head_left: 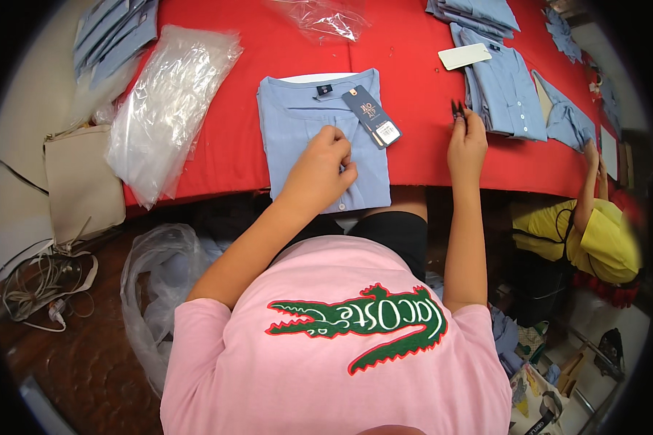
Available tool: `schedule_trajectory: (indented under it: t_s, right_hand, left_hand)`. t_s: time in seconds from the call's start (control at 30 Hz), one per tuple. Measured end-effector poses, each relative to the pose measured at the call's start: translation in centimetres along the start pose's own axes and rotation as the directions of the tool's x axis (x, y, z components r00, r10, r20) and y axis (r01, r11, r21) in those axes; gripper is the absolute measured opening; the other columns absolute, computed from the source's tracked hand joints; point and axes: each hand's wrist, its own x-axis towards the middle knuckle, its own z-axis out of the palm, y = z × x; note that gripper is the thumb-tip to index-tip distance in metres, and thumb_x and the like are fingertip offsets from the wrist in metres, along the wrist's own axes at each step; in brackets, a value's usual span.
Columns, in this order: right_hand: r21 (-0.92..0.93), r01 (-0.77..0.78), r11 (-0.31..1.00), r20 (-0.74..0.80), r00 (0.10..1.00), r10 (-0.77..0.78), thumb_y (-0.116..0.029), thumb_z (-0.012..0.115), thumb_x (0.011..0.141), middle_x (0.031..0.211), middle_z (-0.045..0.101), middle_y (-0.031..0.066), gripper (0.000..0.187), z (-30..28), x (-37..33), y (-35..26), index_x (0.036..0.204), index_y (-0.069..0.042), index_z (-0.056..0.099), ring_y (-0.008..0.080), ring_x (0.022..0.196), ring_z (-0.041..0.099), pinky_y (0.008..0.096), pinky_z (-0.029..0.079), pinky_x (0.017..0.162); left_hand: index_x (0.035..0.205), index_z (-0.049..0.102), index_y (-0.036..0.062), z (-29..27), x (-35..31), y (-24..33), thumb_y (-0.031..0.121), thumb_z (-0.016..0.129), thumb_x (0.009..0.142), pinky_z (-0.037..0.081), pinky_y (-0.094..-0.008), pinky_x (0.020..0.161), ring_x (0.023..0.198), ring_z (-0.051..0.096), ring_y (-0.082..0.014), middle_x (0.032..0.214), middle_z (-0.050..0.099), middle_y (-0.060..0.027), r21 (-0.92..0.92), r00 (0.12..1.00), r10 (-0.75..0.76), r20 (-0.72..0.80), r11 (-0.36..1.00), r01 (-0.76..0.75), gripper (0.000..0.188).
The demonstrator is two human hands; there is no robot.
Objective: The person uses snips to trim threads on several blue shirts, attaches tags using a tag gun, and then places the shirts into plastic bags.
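2 bare hands work at a table [421,163] covered in red cloth, seen from the head view. Between the forearms, at the near edge, lies a folded light blue shirt [286,148], neckline away from the person, its lower end reaching past the table's rim. Something white shows behind the collar, and a dark blue tag [368,112] with a white sticker rests slantwise on the upper right of the front. The left hand [330,165] is over the middle of the shirt, its fingers curled inward with the thumb close to them; whether they pinch any cloth I cannot tell. The right hand [468,141] is raised to the right of the shirt, apart from it, fingers bent closed around a dark pointed tool [457,109], probably small snips, with 2 tips pointing up. Just beyond that hand sits a pile of folded blue garments [515,98], with a white card [464,56] on its upper left. Clear plastic bags [174,109] lie on the left of the table, near another blue pile [116,40] at the upper left. At the far right, a co-worker in a yellow top [608,239] reaches toward blue cloth [567,123]. Tangled cables [43,286] lie at the lower left.
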Motion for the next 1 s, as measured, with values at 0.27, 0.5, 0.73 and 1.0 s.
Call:
schedule_trajectory:
  t_s: [0.27,0.5,0.73,1.0]
  right_hand:
    - [0.385,-0.196,0.902,0.513,0.858,-0.032,-0.012,0.085,0.087,0.105,0.072,0.0110,0.031,-0.2,-6.0,-13.6,0.115,0.000,0.076,0.0250,0.092,0.072,0.0383,0.057,0.080]
    - [0.229,-0.042,0.972,0.523,0.848,-0.087,-0.008,0.080,0.087,0.104,0.071,0.0150,0.022,2.5,-6.8,-14.9,0.107,0.000,0.076,0.0360,0.093,0.072,0.0419,0.057,0.078]
    - [0.418,-0.271,0.867,0.562,0.827,-0.012,-0.010,0.079,0.093,0.097,0.070,0.0165,0.021,1.9,-5.4,-13.6,0.107,0.004,0.073,0.0290,0.085,0.069,0.0386,0.054,0.077]
    - [0.382,-0.220,0.898,0.570,0.821,-0.041,-0.015,0.082,0.090,0.096,0.069,0.0142,0.026,2.9,-6.7,-13.2,0.110,0.001,0.076,0.0298,0.086,0.069,0.0374,0.054,0.077]
  left_hand:
    - [0.107,0.069,-0.0026,-1.4,-0.6,-1.1,-0.010,0.071,0.090,0.061,-0.0270,0.085,0.102,0.070,-0.0141,0.113,0.062,-0.0082,-0.369,0.956,-0.292,0.018,0.887,0.278,0.018]
    - [0.110,0.072,-0.0030,-1.0,-0.7,0.2,-0.011,0.069,0.090,0.061,-0.0292,0.082,0.100,0.071,-0.0172,0.111,0.064,-0.0096,-0.214,0.976,-0.202,-0.081,0.960,0.181,0.022]
    - [0.109,0.079,-0.0023,-1.0,-0.5,0.2,-0.004,0.073,0.091,0.059,-0.0327,0.077,0.087,0.072,-0.0207,0.105,0.067,-0.0105,-0.053,0.987,-0.155,-0.051,0.987,0.152,0.019]
    - [0.103,0.080,-0.0030,-0.4,-0.6,0.2,-0.002,0.078,0.088,0.060,-0.0333,0.078,0.084,0.074,-0.0221,0.103,0.071,-0.0140,0.038,0.979,-0.145,-0.142,0.988,0.151,0.015]
